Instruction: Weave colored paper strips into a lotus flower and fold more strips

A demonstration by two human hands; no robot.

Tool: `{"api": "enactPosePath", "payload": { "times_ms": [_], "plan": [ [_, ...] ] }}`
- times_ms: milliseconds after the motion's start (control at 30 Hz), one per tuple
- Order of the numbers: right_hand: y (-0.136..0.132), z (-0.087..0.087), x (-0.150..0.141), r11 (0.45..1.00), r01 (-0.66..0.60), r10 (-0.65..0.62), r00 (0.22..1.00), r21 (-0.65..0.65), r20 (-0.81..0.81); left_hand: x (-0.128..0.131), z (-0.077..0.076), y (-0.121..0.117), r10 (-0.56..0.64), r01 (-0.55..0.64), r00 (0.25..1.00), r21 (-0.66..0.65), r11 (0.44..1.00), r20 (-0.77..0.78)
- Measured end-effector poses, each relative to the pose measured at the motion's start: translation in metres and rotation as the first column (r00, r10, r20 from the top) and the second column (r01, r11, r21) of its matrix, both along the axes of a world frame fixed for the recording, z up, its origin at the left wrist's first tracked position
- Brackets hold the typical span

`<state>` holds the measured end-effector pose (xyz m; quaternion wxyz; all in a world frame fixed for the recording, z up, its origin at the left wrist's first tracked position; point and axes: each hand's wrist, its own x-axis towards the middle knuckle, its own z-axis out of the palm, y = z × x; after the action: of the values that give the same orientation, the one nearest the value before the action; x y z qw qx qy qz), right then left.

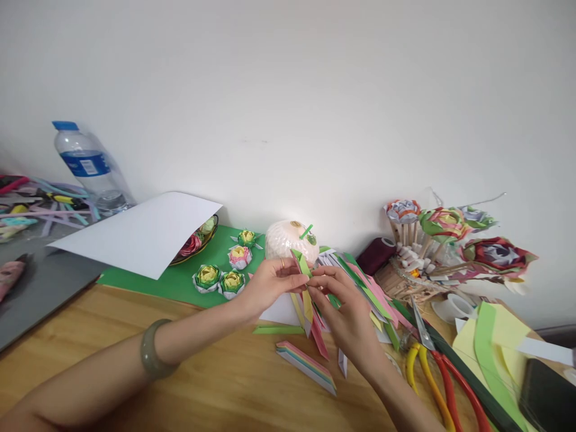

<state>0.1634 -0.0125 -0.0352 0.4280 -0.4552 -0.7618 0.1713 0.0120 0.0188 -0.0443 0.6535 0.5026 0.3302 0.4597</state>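
In the head view, here we are, both hands on the one piece, and the danger is all in the pinch! My left hand (275, 282) grips the folded green paper (300, 261) between thumb and fingers; my right hand (342, 300) has its fingertips drawn together at the lower end, though what exactly they pinch I can't make out. If my thumb eases off, I reckon those creases spring open; if the two hands tug against each other, the thin paper could tear. A careless right wrist might scatter the loose strips (375, 302) at my right hand's two o'clock, or knock the scissors (426, 337) out at its four.

And the position? The green paper stands at my left hand's two o'clock, touching it, and at my right hand's ten. A stack of coloured strips (306, 367) lies on the surface (216, 372), at the green paper's six.
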Motion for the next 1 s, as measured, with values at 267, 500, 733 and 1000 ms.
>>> {"api": "enactPosePath", "payload": {
  "times_ms": [267, 500, 733, 1000],
  "plan": [
    [0.000, -0.003, 0.000, 0.999, 0.043, -0.041, 0.995, 0.016, -0.093, -0.002, 0.002, 0.000, -0.048, 0.053, 0.993, -0.051, 0.997, 0.108],
    [-0.001, 0.000, 0.001, 0.966, 0.065, -0.087, 0.993, -0.250, -0.079, -0.001, 0.005, -0.004, -0.079, 0.079, 0.997, 0.005, 0.997, 0.003],
    [-0.002, 0.006, 0.000, 0.967, 0.100, -0.089, 0.994, -0.236, 0.057, 0.000, 0.004, -0.007, -0.015, 0.015, 1.000, 0.004, 1.000, 0.023],
    [-0.010, 0.006, -0.005, 0.997, 0.022, 0.004, 0.943, -0.073, 0.333, 0.001, 0.000, -0.006, 0.072, -0.071, 0.996, -0.035, 0.997, 0.049]
  ]
}}
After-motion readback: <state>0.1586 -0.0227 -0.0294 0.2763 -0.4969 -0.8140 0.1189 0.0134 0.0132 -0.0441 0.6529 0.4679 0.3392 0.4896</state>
